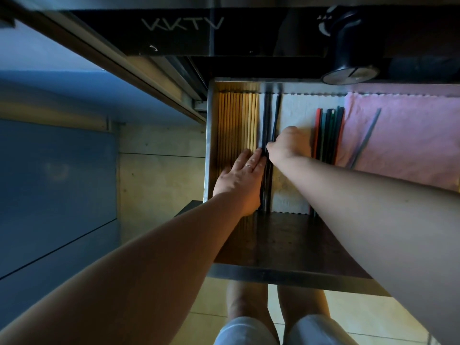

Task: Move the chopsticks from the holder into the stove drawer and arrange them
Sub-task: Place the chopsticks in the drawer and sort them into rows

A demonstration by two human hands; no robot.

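Note:
The stove drawer [208, 145] stands pulled out below me. A row of pale wooden chopsticks [239, 120] lies side by side along its left wall. To their right lie several dark chopsticks [266, 113]. My left hand [240, 178] rests flat, fingers apart, on the wooden chopsticks, its fingertips against the dark ones. My right hand [288, 143] is closed, pinching a dark chopstick [275, 115] that angles slightly away from the others. Further right lies a bundle of red, green and dark chopsticks [329, 133]. No holder is in view.
A white liner [296, 108] and a pink cloth [398, 135] cover the drawer floor; two grey chopsticks [366, 138] lie crossed on the cloth. The black stove front [184, 33] with a round knob [349, 73] overhangs the drawer. A blue cabinet [57, 170] stands on the left.

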